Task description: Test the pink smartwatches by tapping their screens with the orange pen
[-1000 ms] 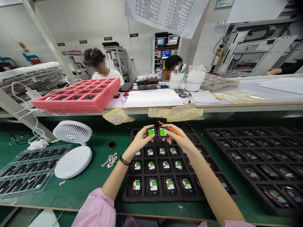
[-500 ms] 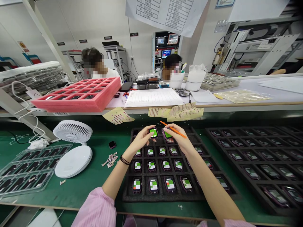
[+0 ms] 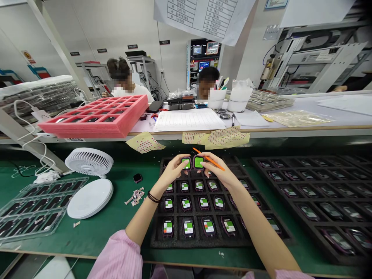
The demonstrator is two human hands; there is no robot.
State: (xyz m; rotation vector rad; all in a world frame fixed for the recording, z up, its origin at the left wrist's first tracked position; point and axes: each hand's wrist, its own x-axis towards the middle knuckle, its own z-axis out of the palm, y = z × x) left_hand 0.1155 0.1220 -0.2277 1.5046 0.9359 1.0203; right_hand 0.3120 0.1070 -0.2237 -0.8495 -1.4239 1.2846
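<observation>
Above the far rows of a black foam tray, my hands each grip a small smartwatch body, side by side. My left hand is closed on one watch, its thumb over the lit green-and-white screen. In my right hand is the other watch, its screen mostly green and facing me. An orange stick-like tool also lies across my right hand's fingers, its tip pointing up and left. Lit watches fill several compartments of the tray below; my forearms cover some on the right.
A second black foam tray of watches lies to the right. Leftward are a white fan, a loose watch, small pale strips and clear plastic trays. A pink foam tray rests on the shelf. Two people sit beyond it.
The right-hand watch has turned its screen toward me and moved left, close beside the left-hand watch. The orange tool shifted slightly left with my right hand. Both people across the shelf moved their heads.
</observation>
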